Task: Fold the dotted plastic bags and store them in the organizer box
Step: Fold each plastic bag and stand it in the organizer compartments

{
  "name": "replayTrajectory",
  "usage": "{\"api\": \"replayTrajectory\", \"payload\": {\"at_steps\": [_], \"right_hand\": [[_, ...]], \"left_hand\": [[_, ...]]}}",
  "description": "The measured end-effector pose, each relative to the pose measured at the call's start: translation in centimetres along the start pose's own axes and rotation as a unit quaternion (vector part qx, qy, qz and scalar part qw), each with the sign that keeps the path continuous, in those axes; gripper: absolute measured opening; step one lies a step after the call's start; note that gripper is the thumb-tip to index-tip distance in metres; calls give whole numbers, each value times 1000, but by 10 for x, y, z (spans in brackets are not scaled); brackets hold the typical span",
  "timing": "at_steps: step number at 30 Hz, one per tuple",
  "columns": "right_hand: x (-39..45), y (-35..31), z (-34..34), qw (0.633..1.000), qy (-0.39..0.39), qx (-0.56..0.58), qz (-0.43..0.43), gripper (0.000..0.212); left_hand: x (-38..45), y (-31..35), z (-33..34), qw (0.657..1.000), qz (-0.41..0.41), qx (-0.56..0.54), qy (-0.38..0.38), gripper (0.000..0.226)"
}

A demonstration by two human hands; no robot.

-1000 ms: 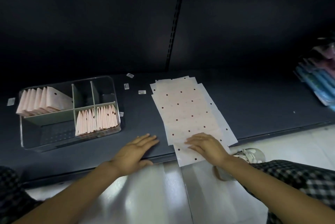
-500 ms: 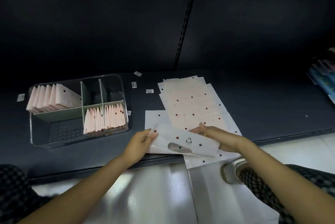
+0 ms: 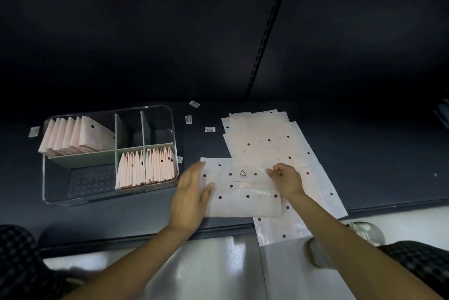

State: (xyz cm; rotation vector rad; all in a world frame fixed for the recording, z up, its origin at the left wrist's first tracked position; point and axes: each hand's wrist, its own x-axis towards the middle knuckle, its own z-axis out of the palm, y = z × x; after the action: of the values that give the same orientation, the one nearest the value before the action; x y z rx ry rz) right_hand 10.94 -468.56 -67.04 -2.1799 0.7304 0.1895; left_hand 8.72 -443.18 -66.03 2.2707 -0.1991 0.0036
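Observation:
One dotted plastic bag [image 3: 243,192] lies sideways on the dark shelf, across the near end of a stack of flat dotted bags [image 3: 264,144]. My left hand [image 3: 192,192] lies flat with fingers apart on the bag's left end. My right hand [image 3: 286,179] pinches the bag's right part between curled fingers. The clear organizer box [image 3: 109,200] stands to the left. Folded pink bags [image 3: 75,137] stand in its back left compartment, and more folded bags [image 3: 148,166] fill its two front right compartments.
Small barcode labels [image 3: 210,129] lie on the shelf [image 3: 364,154] between the box and the stack. The stack's near end hangs over the shelf's front edge. A shoe [image 3: 364,231] and checked trouser legs show on the white floor below.
Both hands pulled one bag off the stack, turned it sideways and laid it flat across the stack's near end. The left hand went from gripping its edge to lying flat on it.

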Motion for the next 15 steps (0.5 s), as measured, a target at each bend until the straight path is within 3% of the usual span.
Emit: {"api": "replayTrajectory", "payload": {"at_steps": [3,6,11,15], "right_hand": [[11,-1,6,999,12,-32,17,15],[17,-2,8,998,11,-59,25,15],[22,-1,10,995,14,-94,28,18],[24,-3,7,995,-6,-94,38,16]], "left_hand": [[-14,1,10,984,134,69,-94,50],[-26,-1,19,943,227,190,-154,58],[-36,-18,17,892,270,305,-193,69],[-36,-24,8,869,251,348,-246,72]]}}
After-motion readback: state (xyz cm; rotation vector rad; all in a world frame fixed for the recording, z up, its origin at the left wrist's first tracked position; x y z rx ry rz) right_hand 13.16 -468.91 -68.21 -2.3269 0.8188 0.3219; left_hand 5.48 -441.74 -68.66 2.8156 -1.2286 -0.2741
